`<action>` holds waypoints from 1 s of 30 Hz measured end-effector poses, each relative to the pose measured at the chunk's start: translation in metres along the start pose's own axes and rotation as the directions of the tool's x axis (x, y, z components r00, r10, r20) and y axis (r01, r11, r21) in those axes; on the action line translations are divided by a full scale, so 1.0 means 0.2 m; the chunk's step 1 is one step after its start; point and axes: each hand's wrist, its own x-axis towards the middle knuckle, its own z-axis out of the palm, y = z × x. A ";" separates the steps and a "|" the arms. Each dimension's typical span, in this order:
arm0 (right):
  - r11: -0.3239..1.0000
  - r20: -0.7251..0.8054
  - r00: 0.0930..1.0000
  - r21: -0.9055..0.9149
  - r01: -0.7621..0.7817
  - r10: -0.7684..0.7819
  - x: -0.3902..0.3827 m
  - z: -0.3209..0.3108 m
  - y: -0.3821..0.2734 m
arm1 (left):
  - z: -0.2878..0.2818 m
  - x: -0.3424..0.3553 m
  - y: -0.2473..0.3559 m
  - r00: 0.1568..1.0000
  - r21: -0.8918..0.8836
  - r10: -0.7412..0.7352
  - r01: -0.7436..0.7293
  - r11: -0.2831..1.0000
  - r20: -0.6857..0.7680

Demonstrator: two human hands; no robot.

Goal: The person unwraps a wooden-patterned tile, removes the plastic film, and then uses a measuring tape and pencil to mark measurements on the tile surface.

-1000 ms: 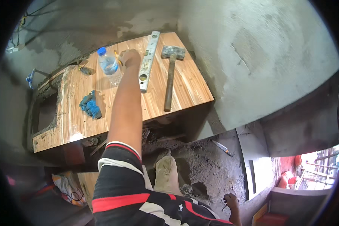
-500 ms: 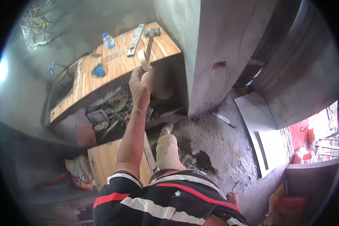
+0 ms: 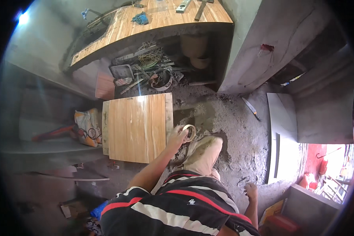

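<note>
My left hand (image 3: 177, 137) grips a roll of pale tape (image 3: 193, 133) by its near side, above the muddy floor and close to my bent leg. Just left of that hand lies a wood-grain tile (image 3: 137, 129), laid on a slightly larger pale board whose edges show at both sides. My right hand (image 3: 251, 190) hangs low at the right, fingers loosely bent and apart, with nothing visible in it.
Under the wood-grain counter (image 3: 169, 17) sit wires, a bucket (image 3: 161, 80) and scraps. On it are a blue cloth (image 3: 140, 18), a level (image 3: 183, 6) and a hammer (image 3: 200, 10). A handsaw (image 3: 251, 108) lies on rough ground near a grey panel (image 3: 277, 129). A sack (image 3: 88, 128) stands left.
My left hand has come down from beside the counter to near my leg, still with the tape roll. The view has tilted downward, and the right hand shows more.
</note>
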 end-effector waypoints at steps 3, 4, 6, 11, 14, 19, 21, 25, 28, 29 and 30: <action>0.997 -0.019 0.999 -0.066 -0.039 0.038 -0.09 0.00 0.04 | -0.16 0.03 -0.15 0.997 0.051 -0.067 0.069 0.996 -0.040; 0.996 -0.029 0.999 -0.077 -0.035 0.032 -0.12 0.00 0.06 | -0.20 0.04 -0.17 0.988 0.004 -0.118 0.119 0.993 -0.101; 0.984 0.005 0.989 -0.106 -0.145 0.146 -0.14 0.01 0.13 | -0.29 0.06 -0.20 0.974 -0.062 -0.170 0.163 0.985 -0.151; 0.942 0.128 0.953 -0.237 -0.239 0.274 -0.19 0.12 0.33 | -0.57 -0.03 -0.24 0.956 -0.145 -0.128 0.092 0.985 -0.263; 0.911 0.201 0.945 -0.377 -0.168 0.258 -0.21 0.22 0.30 | -0.79 -0.18 -0.37 0.925 -0.166 -0.141 0.086 0.982 -0.354; 0.906 0.271 0.961 -0.420 0.058 0.064 -0.22 0.45 0.04 | -1.00 -0.62 -0.44 0.930 -0.260 -0.269 0.203 0.944 -0.249; 0.869 0.343 0.939 -0.451 0.203 -0.041 -0.25 0.54 -0.14 | -1.06 -0.77 -0.49 0.913 -0.287 -0.357 0.294 0.912 -0.198; 0.839 0.280 0.930 -0.422 0.344 -0.240 -0.43 0.78 -0.39 | -1.09 -0.99 -0.53 0.927 -0.246 -0.373 0.353 0.903 -0.041; 0.801 0.376 0.888 -0.427 0.419 -0.265 -0.53 0.90 -0.49 | -1.15 -1.12 -0.67 0.944 -0.238 -0.329 0.318 0.918 -0.005; 0.776 0.416 0.877 -0.461 0.430 -0.239 -0.53 0.91 -0.48 | -1.18 -1.17 -0.68 0.946 -0.218 -0.322 0.320 0.922 0.026; 0.809 0.403 0.872 -0.391 0.439 -0.278 -0.58 0.95 -0.49 | -1.20 -1.22 -0.64 0.940 -0.214 -0.340 0.337 0.917 0.025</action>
